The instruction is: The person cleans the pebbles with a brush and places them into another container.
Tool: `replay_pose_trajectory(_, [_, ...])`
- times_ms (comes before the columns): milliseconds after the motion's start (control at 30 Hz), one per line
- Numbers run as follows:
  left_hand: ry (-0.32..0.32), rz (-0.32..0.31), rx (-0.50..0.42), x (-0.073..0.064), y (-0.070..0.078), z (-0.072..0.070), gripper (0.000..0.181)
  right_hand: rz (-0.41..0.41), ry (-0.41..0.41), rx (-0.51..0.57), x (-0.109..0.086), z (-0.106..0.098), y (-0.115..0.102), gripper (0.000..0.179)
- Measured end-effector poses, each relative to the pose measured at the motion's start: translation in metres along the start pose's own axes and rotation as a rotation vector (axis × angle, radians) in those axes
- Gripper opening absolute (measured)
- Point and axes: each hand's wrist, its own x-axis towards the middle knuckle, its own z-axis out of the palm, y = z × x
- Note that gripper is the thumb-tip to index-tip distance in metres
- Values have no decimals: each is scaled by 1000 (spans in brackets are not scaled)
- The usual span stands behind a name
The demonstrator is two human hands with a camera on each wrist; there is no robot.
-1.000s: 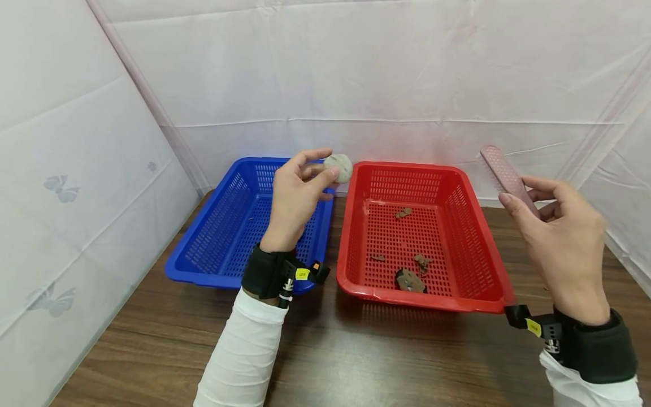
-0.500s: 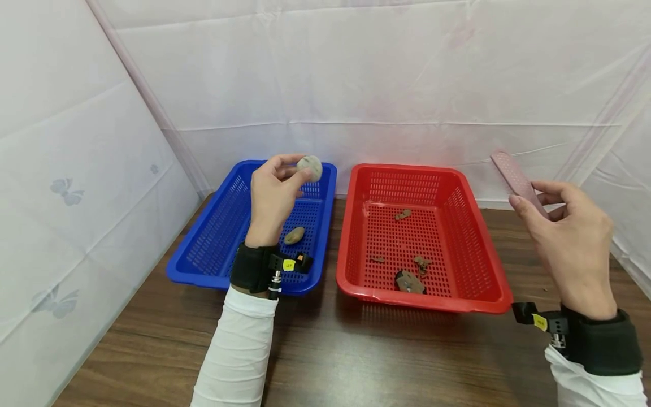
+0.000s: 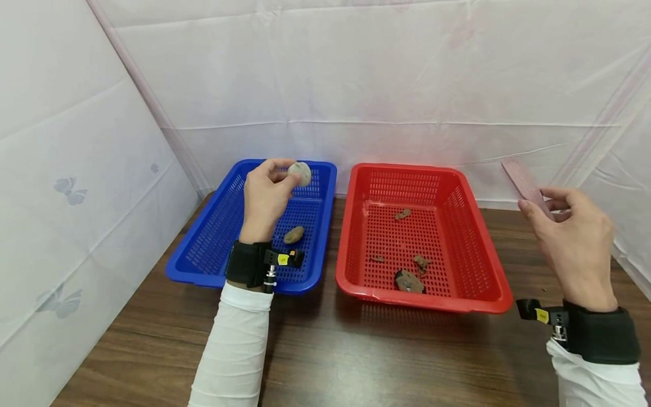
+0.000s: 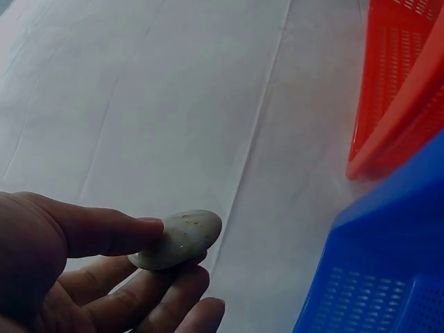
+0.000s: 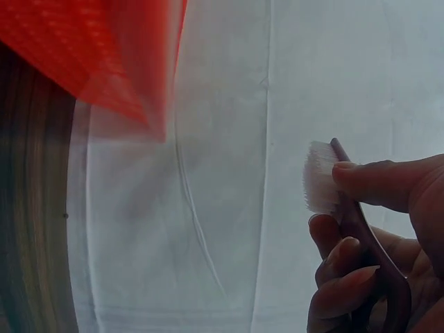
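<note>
My left hand (image 3: 264, 200) pinches a pale, rounded flat stone (image 3: 300, 173) above the back part of the blue basket (image 3: 203, 278). In the left wrist view the thumb lies over the stone (image 4: 184, 239), with fingers beneath it. A brown oval stone (image 3: 294, 235) lies on the blue basket's floor. Off to the right, my right hand (image 3: 580, 249) grips a pink scrubbing brush (image 3: 524, 183), raised beside the red basket (image 3: 422, 302). White bristles (image 5: 320, 179) show in the right wrist view, where the fingers wrap the dark reddish handle (image 5: 371, 243).
Inside the red basket lie several brown mud crumbs (image 3: 421, 263) and a dark, mud-covered lump (image 3: 409, 281) near its front wall. Both baskets stand on a wooden table (image 3: 351, 362). White sheeting (image 3: 376, 73) hangs behind and along the sides.
My left hand has moved left and slightly down with the pale stone, uncovering the brown stone in the blue basket. My right hand has shifted slightly right with the brush, whose tip sits lower.
</note>
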Motion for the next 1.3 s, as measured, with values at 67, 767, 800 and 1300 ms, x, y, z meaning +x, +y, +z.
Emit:
replay_pose_trajectory(67, [-5,-8,35,1,-3,-1,31,10,-6,-13,2,1,4,49])
replay_pose_trajectory(767, [-67,19,308,2,-17,-4,27,59,-151,-23,6,22,35,54])
replay_pose_trajectory(800, [-73,21,324,2,-18,-5,26,64,-160,-22,6,22,36,55])
replay_pose_trajectory(1300, [-141,128,530,12,-19,-5,23,91,-212,-46,6,26,41,56])
